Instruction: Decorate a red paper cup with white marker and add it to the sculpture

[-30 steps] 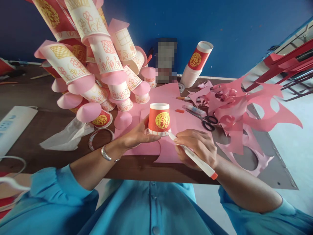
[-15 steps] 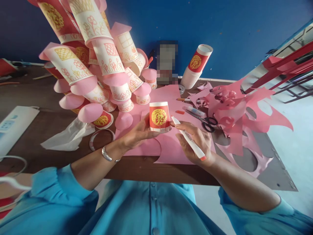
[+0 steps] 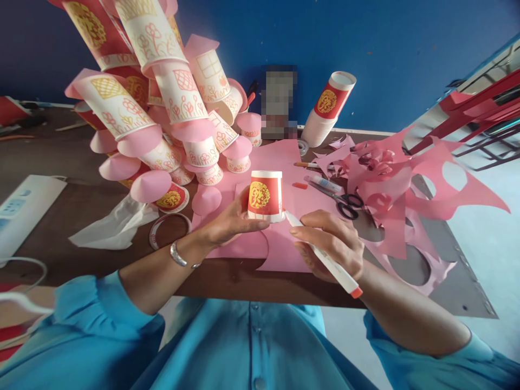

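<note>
A red paper cup [image 3: 265, 196] with a gold round emblem and white bands stands upright in the grasp of my left hand [image 3: 231, 221], its thumb along the lower edge. Between the fingers and thumb of my right hand [image 3: 331, 244] is a white marker [image 3: 333, 269] with an orange-red end. The marker's tip is close to the cup's lower right edge; whether it touches cannot be made out. Beneath both hands lie pink paper sheets [image 3: 284, 244] on the brown table [image 3: 244, 281].
Decorated cups with pink cone tops [image 3: 184, 89] rise at the left. Behind stands a cup stack [image 3: 325, 116]. Black scissors [image 3: 348, 206], a glue tube [image 3: 325, 183] and cut pink scraps [image 3: 394, 216] lie right. White tissue [image 3: 116, 225] and a paper ring [image 3: 156, 232] lie left.
The cup has turned so its emblem sits further left and a white strip shows at its right. My right hand has moved slightly right and down with the marker, which is tilted differently.
</note>
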`<state>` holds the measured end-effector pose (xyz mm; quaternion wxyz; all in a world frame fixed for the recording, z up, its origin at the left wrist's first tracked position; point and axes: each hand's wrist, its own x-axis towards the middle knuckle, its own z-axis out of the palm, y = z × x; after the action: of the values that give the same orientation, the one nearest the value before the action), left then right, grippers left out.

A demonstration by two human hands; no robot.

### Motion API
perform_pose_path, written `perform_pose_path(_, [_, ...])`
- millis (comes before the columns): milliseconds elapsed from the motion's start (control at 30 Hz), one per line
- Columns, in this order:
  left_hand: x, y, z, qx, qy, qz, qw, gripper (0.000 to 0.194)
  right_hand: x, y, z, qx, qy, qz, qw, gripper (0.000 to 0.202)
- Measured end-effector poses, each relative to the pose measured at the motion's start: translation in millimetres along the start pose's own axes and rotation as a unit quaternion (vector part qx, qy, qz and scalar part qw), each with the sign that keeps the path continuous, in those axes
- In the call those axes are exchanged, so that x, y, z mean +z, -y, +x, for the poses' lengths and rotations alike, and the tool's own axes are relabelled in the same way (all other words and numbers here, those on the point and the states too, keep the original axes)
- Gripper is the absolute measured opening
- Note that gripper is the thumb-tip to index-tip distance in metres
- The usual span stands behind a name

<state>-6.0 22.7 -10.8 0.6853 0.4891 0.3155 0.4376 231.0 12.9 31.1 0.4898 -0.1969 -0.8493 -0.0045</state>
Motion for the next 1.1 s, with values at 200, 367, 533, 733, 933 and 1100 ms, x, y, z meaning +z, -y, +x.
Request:
perform_pose_path(200, [-2.2,3.0,0.4,-0.004,-0.004,-0.001,1.0,0.069,2.3,3.1,2.8,-0.006,0.008,0.045,0.999,0.015])
perform_pose_path(367, [-3.0,3.3,-0.6,-0.014,0.001,0.004,1.0,0.058,2.2,3.3,1.2,0.005,0.019,0.036,0.999,0.016])
perform_pose_path(533, [-2.7,2.1,-1.5,-0.014,0.003,0.008,1.0,0.06,2.0,3.0,0.8,0.004,0.02,0.036,0.999,0.017])
perform_pose_path(733, [-1.5,1.3,-1.7,-0.017,0.007,0.002,1.0,0.066,3.8,2.7,-1.1,0.015,0.027,0.03,0.999,0.021])
perform_pose_path(933, [1.3,-1.1,-1.1,-0.021,0.014,-0.01,1.0,0.073,5.2,4.3,0.2,0.023,0.033,0.036,0.999,0.018])
perform_pose_path(1100, [1.9,-2.0,-1.6,-0.026,0.009,-0.007,1.0,0.072,3.2,5.2,2.3,0.031,0.044,0.06,0.997,0.017])
